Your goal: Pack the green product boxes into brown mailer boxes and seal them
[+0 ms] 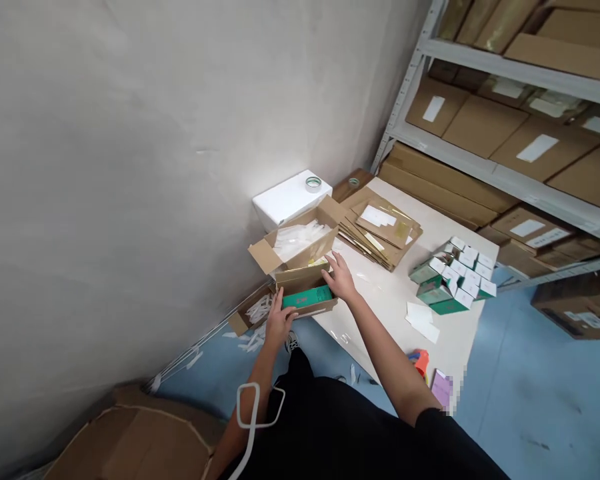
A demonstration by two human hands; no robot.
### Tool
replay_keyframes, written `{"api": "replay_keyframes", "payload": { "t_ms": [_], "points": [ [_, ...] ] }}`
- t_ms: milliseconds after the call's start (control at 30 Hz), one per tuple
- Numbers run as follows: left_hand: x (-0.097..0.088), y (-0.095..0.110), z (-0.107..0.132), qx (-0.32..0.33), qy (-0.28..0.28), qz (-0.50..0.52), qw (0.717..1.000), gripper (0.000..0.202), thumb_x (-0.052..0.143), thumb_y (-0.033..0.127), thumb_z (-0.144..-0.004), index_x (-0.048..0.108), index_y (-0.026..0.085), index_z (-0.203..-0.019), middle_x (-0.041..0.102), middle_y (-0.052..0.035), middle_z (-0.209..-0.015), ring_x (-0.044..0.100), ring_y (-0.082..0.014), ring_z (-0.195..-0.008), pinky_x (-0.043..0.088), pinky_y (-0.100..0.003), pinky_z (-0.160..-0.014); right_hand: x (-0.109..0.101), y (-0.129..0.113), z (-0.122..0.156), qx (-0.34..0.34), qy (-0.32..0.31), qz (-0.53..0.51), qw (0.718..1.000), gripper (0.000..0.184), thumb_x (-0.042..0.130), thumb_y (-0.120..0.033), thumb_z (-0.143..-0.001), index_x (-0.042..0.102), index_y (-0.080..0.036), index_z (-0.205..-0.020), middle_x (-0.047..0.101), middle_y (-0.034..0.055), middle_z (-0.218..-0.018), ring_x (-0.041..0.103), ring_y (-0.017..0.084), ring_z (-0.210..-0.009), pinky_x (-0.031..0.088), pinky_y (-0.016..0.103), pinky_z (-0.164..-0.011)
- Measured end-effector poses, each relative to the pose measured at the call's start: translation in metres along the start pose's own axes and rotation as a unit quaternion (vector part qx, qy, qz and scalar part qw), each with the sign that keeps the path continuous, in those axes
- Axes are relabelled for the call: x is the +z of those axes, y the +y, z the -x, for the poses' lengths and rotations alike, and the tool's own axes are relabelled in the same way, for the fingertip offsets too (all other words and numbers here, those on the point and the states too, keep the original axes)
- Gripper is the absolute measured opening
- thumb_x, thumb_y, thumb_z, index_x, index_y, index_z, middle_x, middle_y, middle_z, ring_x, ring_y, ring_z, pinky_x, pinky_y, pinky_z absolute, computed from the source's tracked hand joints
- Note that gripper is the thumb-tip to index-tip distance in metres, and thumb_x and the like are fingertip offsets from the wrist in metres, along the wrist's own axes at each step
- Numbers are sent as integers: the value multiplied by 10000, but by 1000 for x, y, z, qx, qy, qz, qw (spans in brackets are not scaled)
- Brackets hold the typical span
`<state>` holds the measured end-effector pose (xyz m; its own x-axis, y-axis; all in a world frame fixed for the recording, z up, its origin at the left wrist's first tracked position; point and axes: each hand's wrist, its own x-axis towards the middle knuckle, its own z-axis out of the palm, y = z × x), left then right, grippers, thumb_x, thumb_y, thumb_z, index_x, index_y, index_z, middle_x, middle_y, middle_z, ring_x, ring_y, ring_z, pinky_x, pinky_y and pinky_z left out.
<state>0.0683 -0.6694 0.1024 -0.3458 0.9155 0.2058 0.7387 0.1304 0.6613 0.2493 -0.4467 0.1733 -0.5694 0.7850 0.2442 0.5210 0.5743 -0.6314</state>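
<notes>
A narrow cardboard box (314, 310) stands with its top open at the table's near left corner. Inside it lies a long green box (305, 297). My left hand (279, 322) grips the left end of the cardboard box, its thumb along the near wall. At the right end my right hand (340, 277) rests with fingers spread, the fingertips at the rim. Just behind is an open carton (300, 245) filled with white strips.
Flattened cardboard pieces (387, 223) are stacked on the white table (367, 300). Green-and-white boxes (455, 277) stand grouped to the right, near white paper slips (423, 321) and an orange tape dispenser (420, 361). A tape roll (313, 184) sits on a white block (285, 199). Shelving (460, 157) holds cartons.
</notes>
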Motion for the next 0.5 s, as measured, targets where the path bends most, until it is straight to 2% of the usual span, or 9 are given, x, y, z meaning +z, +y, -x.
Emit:
{"api": "replay_keyframes", "payload": {
  "t_ms": [133,300,400,500],
  "points": [
    [-24,-26,-7,-5,-4,-10,1000,263,572,342,-1018,796,222,-953,191,-10,-1772,272,-388,-1598,413,-588,-1223,44,-2,-79,-4,-72,11,997,544,580,-312,-987,581,-222,-1523,365,140,-1694,366,318,-1558,352,518,-1260],
    [-44,-45,-15,-21,-8,-18,1000,216,595,271,-997,790,219,-921,205,-12,-1769,272,-392,-1596,405,-604,-1225,104,3,-169,-17,-192,64,979,404,674,-240,-910,761,-216,-1304,326,125,-1716,367,335,-1554,315,507,-1265],
    [-51,-52,-20,-27,-10,-19,999,181,613,224,-976,790,229,-937,223,-9,-1763,263,-388,-1600,411,-612,-1220,135,5,-206,15,-246,116,962,392,664,-171,-894,783,-197,-1266,378,139,-1687,443,323,-1503,361,464,-1231],
    [-55,-56,-22,-30,-22,-14,999,171,625,194,-960,789,232,-931,220,-2,-1764,254,-387,-1603,414,-621,-1217,160,5,-231,36,-267,147,952,439,650,-128,-874,777,-202,-1287,465,135,-1637,541,308,-1418,408,422,-1194]
  ]
}}
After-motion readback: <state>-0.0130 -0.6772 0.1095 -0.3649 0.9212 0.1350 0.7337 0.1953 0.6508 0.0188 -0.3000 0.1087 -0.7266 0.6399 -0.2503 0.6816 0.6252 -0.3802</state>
